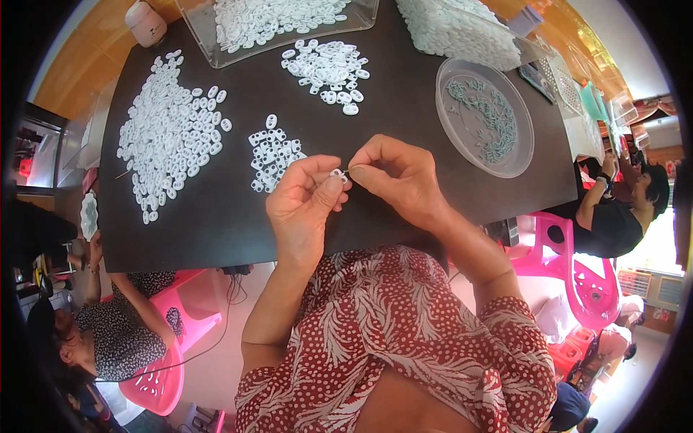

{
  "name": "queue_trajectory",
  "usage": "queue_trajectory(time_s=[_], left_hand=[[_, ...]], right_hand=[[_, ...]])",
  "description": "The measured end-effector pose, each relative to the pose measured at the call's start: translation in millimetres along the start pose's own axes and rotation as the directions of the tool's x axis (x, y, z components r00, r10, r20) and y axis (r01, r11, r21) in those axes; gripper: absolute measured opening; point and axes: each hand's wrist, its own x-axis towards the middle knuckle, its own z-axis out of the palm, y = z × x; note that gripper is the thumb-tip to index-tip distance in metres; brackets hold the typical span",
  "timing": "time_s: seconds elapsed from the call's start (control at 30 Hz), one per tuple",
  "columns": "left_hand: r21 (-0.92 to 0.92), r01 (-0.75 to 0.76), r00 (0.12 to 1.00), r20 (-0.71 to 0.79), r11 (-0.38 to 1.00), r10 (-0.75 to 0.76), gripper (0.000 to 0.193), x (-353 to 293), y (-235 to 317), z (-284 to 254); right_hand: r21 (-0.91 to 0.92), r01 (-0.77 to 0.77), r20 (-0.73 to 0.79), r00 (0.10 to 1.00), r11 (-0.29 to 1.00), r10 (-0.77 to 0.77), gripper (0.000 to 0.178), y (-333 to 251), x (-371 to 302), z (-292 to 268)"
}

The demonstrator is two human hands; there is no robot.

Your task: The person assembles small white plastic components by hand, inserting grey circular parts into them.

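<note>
Between the thumb and fingers of my left hand (304, 198) is a small white plastic oval piece (338, 175) with holes. Close beside it, my right hand (404, 177) pinches thumb and forefinger together at the piece's right side. A tiny thin dark bit shows at those fingertips, too small to name. Just left of my left hand lies a small group of white square-looking pieces (271, 160). A larger heap of white oval pieces (170, 137) spreads over the table's left side, and another pile (328, 68) sits beyond my hands.
On the dark table (209, 238), a round clear tub (521, 155) holds small grey-green parts. Clear bins (368, 18) of white pieces stand at the far edge. A phone (538, 83) and a pale jar (146, 23) are near the corners. People sit on both sides by pink chairs (595, 289).
</note>
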Motion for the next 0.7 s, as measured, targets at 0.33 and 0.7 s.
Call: queue_trajectory(time_s=[0.33, 0.7], left_hand=[[0.094, -0.104, 0.994, -0.023, 0.990, 0.106, 0.016, -6.6, -2.4, 2.0], [0.530, -0.329, 0.932, 0.047, 0.782, 0.360, 0.013, -12.2, -7.1, -2.1]], right_hand=[[0.044, -0.042, 0.039, 0.998, 0.998, 0.040, 0.008, 2.6, -3.1, -0.5], [0.000, -0.038, 0.033, 0.999, 0.999, 0.038, 0.007, 7.4, -6.7, 6.4]])
